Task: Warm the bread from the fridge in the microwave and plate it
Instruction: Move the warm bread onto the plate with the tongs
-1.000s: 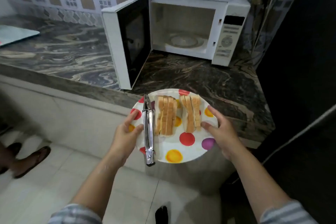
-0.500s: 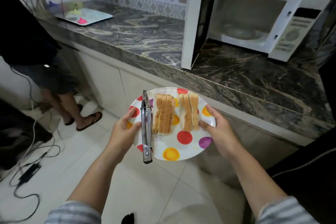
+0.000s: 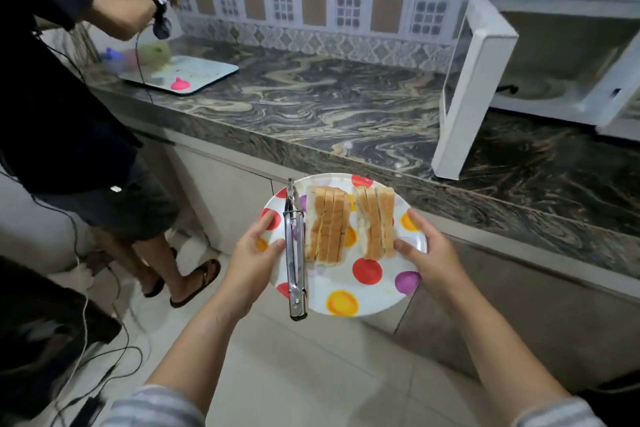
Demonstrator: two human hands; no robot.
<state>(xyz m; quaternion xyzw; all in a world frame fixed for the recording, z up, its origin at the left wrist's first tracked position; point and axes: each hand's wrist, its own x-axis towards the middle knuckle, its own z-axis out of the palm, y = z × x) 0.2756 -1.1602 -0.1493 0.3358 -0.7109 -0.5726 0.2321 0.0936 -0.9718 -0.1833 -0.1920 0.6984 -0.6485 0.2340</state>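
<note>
1 head-worn camera looks forward and down, close over the plate [image 3: 346, 302], counter [image 3: 311, 107] beyond, edges perhaps distorted.

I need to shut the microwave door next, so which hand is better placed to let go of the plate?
Probably the right hand: the open microwave door stands on that side; the left hand also steadies the tongs.

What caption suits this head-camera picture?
Both hands, left and right, carry a dotted plate of sliced bread and tongs.

Open microwave door [image 3: 474, 87] juts over bare countertop [image 3: 311, 107].
</note>
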